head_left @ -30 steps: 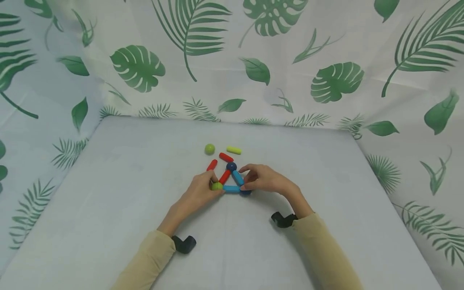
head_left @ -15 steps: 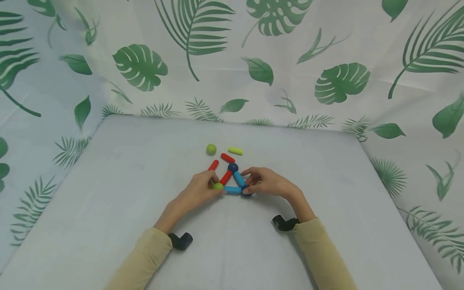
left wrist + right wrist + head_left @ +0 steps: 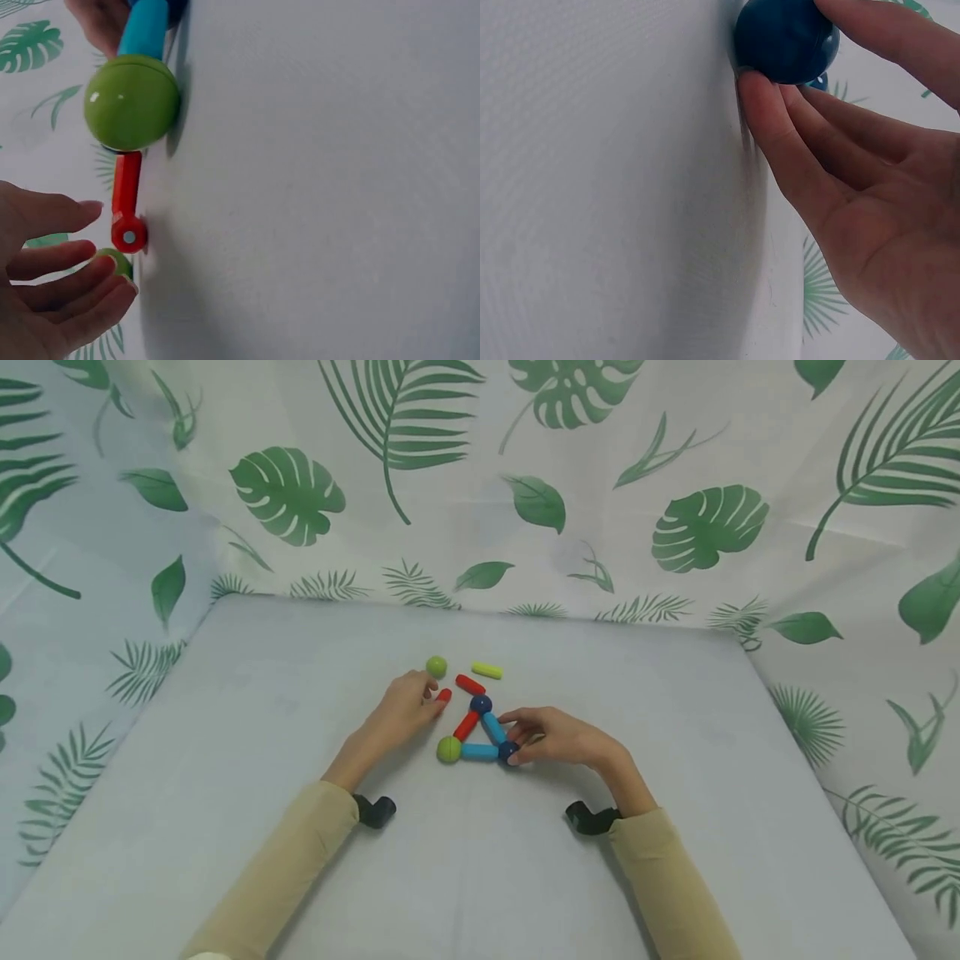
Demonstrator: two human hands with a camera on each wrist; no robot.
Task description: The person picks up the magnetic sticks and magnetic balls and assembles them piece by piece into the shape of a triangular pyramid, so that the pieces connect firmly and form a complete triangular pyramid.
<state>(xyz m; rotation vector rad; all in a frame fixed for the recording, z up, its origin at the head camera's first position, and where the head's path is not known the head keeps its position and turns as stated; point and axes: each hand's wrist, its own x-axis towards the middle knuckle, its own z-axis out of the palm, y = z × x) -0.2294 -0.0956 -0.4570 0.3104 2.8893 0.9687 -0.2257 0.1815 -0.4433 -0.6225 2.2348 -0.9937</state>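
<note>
A triangle of magnetic pieces lies on the table: a green ball (image 3: 449,749), a light blue rod (image 3: 480,752) along the near side, another light blue rod (image 3: 494,729), a red rod (image 3: 466,727) and a dark blue ball (image 3: 481,704) at the top. My right hand (image 3: 562,739) pinches the second dark blue ball (image 3: 786,41) at the right corner between thumb and finger. Beside a loose red rod (image 3: 445,695), my left hand (image 3: 401,710) has its thumb and fingers spread apart. In the left wrist view a silvery disc shows on a red rod's end (image 3: 129,236).
Behind the triangle lie a loose green ball (image 3: 437,667), a yellow-green rod (image 3: 487,671) and another red rod (image 3: 470,684). The white table (image 3: 315,643) meets a leaf-printed cloth (image 3: 450,485) at its back and sides.
My left hand has let go of the triangle's green ball and moved away from me to the loose red rod. My right hand stays at the dark blue ball.
</note>
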